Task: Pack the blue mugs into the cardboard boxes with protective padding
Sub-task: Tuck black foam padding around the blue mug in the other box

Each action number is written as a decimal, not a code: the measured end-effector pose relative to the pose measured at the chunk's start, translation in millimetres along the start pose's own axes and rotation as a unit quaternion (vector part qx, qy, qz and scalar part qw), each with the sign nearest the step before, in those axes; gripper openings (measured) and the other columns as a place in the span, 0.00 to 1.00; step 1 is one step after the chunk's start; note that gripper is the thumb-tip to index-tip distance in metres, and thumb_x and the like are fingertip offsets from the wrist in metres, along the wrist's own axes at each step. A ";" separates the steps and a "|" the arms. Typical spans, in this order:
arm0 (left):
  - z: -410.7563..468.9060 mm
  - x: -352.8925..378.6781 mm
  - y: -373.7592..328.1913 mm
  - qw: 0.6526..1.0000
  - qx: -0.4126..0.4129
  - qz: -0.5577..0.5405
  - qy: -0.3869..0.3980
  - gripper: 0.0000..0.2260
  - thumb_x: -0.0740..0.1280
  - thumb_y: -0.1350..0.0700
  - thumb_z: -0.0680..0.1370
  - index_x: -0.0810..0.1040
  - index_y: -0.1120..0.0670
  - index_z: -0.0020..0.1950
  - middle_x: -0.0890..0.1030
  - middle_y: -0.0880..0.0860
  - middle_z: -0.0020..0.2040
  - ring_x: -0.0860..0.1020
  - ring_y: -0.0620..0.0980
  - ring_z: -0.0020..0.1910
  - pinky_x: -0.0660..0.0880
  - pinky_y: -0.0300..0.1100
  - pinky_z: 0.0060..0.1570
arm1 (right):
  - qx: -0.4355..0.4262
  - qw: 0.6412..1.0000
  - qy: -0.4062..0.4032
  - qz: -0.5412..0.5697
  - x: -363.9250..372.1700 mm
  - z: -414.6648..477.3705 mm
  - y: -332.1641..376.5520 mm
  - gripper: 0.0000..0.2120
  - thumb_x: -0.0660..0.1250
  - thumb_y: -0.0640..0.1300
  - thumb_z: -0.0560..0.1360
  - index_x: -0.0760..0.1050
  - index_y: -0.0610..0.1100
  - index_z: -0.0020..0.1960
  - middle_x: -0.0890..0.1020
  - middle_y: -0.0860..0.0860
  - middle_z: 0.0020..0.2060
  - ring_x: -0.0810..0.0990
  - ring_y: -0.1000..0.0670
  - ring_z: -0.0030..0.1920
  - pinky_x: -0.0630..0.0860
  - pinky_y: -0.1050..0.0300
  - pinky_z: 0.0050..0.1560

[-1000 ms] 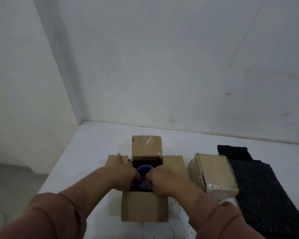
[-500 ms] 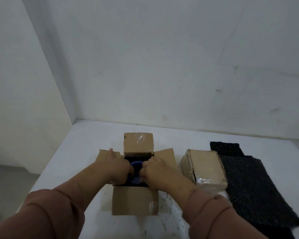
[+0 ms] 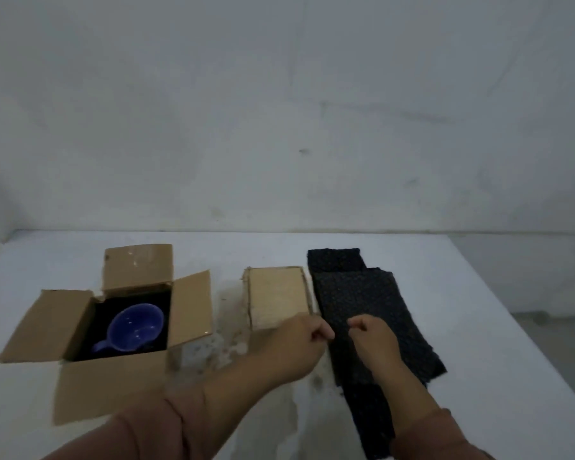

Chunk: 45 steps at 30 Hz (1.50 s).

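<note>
A: Which step is in hand now?

B: I judge it is the fetching of padding. One blue mug (image 3: 136, 330) lies already in the open box (image 3: 113, 386) at the left, on its side with the mouth up toward the camera, inside a dark lining. All four flaps are open.

A: And the hands?

B: Both are over the right part of the tabletop (image 3: 478, 310), well apart from the open box. The left hand (image 3: 301, 340) is at the near right corner of the closed box (image 3: 278, 298). The right hand (image 3: 374, 333) is over the black padding sheets (image 3: 356, 300). The fingers of both hands are curled narrow, as in a pinch. If they already hold the edge of a sheet I cannot tell (the picture is blurred there).

A: What does the next move call for?

B: Probably to take only the top sheet, because the sheets lie overlapped and may come up together. Then to carry it left to the mug.

A: Does something stand in the way?

B: The closed box stands between the padding and the open box, just beside the sheets, so the sheet must pass over it. The right flap of the open box also stands up.
</note>
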<state>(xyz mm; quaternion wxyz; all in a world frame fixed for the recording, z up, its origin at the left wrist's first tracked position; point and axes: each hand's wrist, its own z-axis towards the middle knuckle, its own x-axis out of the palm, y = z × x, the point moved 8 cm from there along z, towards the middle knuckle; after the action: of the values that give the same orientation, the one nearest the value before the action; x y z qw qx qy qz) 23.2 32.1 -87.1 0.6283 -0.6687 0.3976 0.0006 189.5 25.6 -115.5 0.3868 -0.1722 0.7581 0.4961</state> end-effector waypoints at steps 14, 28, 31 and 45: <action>71.2 86.8 26.9 0.910 -0.264 -0.297 -0.118 0.05 0.64 0.57 0.78 0.71 0.54 0.43 0.77 0.54 0.41 0.75 0.50 0.34 0.71 0.36 0.27 | -0.084 0.971 0.206 -0.093 31.8 -1.0 -59.8 0.24 0.58 0.38 0.79 0.59 0.41 0.74 0.54 0.47 0.76 0.56 0.49 0.74 0.50 0.66 0.70; 73.7 29.5 -45.7 0.888 -0.075 -0.448 -0.071 0.07 0.59 0.68 0.73 0.67 0.57 0.41 0.71 0.58 0.41 0.71 0.55 0.44 0.68 0.48 0.44 | 0.088 0.947 -0.007 0.309 -48.7 28.0 -66.4 0.04 0.65 0.50 0.75 0.76 0.51 0.44 0.80 0.48 0.48 0.77 0.52 0.45 0.73 0.56 0.42; 51.2 -18.8 -50.5 0.842 -0.017 -0.532 -0.085 0.09 0.54 0.70 0.72 0.68 0.60 0.47 0.73 0.61 0.45 0.73 0.57 0.44 0.71 0.47 0.40 | 0.143 0.858 0.123 0.477 -22.0 33.9 -40.2 0.13 0.66 0.53 0.74 0.75 0.46 0.53 0.81 0.47 0.51 0.79 0.44 0.53 0.76 0.50 0.46; -59.5 -215.4 64.7 0.891 -0.030 -0.371 -0.258 0.21 0.61 0.70 0.76 0.77 0.45 0.59 0.80 0.50 0.32 0.81 0.47 0.35 0.74 0.40 0.39 | -0.107 0.852 0.228 0.458 21.5 -7.3 167.6 0.16 0.66 0.30 0.66 0.69 0.50 0.40 0.78 0.48 0.41 0.78 0.50 0.41 0.74 0.56 0.40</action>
<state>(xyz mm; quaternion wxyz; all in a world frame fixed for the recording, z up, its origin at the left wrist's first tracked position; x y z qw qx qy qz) -188.3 103.3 -21.2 0.6431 -0.7622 -0.0560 -0.0481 64.6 96.9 -26.5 -0.0889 0.0458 0.7600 0.6422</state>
